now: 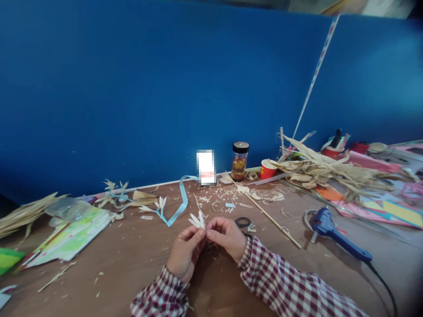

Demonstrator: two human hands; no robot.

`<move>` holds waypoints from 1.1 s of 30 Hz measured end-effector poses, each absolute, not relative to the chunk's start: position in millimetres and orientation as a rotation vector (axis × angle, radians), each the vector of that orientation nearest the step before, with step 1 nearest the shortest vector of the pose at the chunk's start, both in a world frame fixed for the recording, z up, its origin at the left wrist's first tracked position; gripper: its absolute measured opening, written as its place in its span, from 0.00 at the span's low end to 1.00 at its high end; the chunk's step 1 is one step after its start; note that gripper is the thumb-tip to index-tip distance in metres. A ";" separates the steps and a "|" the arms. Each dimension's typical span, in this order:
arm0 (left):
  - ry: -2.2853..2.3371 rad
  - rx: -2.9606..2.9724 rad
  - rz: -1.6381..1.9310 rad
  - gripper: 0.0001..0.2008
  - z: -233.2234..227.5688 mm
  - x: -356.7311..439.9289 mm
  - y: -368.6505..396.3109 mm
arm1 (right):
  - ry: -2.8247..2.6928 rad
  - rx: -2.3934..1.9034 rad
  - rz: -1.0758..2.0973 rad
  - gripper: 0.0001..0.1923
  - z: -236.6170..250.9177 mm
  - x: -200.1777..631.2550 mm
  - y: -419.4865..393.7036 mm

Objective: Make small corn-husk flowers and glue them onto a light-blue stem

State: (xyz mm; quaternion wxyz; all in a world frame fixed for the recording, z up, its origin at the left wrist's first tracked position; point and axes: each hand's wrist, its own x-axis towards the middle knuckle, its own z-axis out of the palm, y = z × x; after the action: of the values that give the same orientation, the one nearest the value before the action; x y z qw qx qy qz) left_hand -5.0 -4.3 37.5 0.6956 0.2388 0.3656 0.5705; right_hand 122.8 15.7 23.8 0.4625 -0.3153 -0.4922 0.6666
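Pale pointed petals, seemingly cut from corn husk, form a small flower (197, 219) that sticks up from between my fingertips. My left hand (187, 251) is closed, pinching the flower's base between thumb and fingers. My right hand (228, 236) meets it there, its thumb and forefinger pressed together at the same base. The flower's lower part is hidden behind my fingers. Just beyond lies a similar finished-looking flower (161, 204) with a light blue ribbon (183, 204) running from it. Black-handled scissors (243, 222) lie partly hidden behind my right hand.
A blue glue gun (337, 235) lies at right, its cord trailing to the front edge. Husk scraps (218, 193) litter the table before a jar (239, 162) and a red paper cup (268, 169). Dried husks (324, 169) are piled right; a thin stick (267, 215) lies slanted.
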 end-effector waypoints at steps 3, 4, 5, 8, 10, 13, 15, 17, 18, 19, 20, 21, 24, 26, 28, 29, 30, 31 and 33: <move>0.795 0.548 1.250 0.06 36.2 -5.6 -4.2 | -1.207 -0.759 1.642 0.12 23.1 121.4 14.7; 0.791 0.554 1.240 0.06 35.5 -6.0 -4.0 | -1.206 -0.751 1.643 0.11 23.2 121.0 14.3; 0.790 0.561 1.233 0.07 34.6 -6.4 -3.7 | -1.208 -0.744 1.645 0.11 23.4 120.7 13.9; 0.785 0.581 1.251 0.06 31.7 -7.2 -2.9 | -1.218 -0.750 1.645 0.12 23.9 119.7 13.0; 0.782 0.584 1.283 0.05 30.2 -7.1 -2.7 | -1.216 -0.769 1.644 0.13 23.8 119.1 12.6; 0.791 0.585 1.315 0.04 29.7 -6.2 -3.2 | -1.206 -0.799 1.639 0.13 22.4 118.4 12.5; 0.807 0.595 1.326 0.04 30.2 -5.6 -3.8 | -1.199 -0.812 1.641 0.14 21.1 118.1 12.6; 0.820 0.612 1.333 0.04 30.8 -5.1 -4.2 | -1.194 -0.825 1.648 0.14 20.2 117.9 12.6; 0.824 0.621 1.335 0.04 30.9 -4.9 -4.3 | -1.192 -0.831 1.650 0.15 20.0 117.8 12.6; 0.826 0.630 1.335 0.05 31.0 -4.7 -4.4 | -1.191 -0.837 1.651 0.15 20.1 117.7 12.5; 0.827 0.640 1.334 0.05 31.0 -4.5 -4.5 | -1.191 -0.839 1.651 0.15 20.4 117.6 12.3; 0.827 0.650 1.332 0.05 30.9 -4.3 -4.6 | -1.190 -0.838 1.651 0.15 21.0 117.5 12.1; 0.836 0.665 1.335 0.05 30.3 -3.9 -5.1 | -1.190 -0.832 1.646 0.15 23.0 117.6 11.2; 0.837 0.665 1.339 0.06 30.0 -3.7 -5.5 | -1.191 -0.828 1.642 0.15 23.9 117.8 10.6; 0.832 0.664 1.342 0.06 29.8 -3.6 -5.5 | -1.193 -0.815 1.640 0.14 24.0 117.9 10.1; 0.830 0.666 1.345 0.06 29.6 -3.4 -5.3 | -1.195 -0.807 1.637 0.14 23.8 117.9 10.1; 0.829 0.668 1.350 0.06 29.4 -3.3 -4.9 | -1.200 -0.801 1.633 0.13 23.4 117.8 10.1; 0.831 0.672 1.356 0.06 28.9 -3.2 -4.5 | -1.201 -0.799 1.626 0.13 22.9 117.6 10.3; 0.843 0.680 1.374 0.06 27.5 -2.9 -3.8 | -1.201 -0.802 1.617 0.13 21.6 117.1 10.7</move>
State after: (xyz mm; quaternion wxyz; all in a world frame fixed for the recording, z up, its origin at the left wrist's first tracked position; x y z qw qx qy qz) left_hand -2.9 -3.8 27.5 0.6412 0.2983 0.3698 0.6026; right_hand 117.1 10.7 21.6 0.4677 -0.3271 -0.4895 0.6593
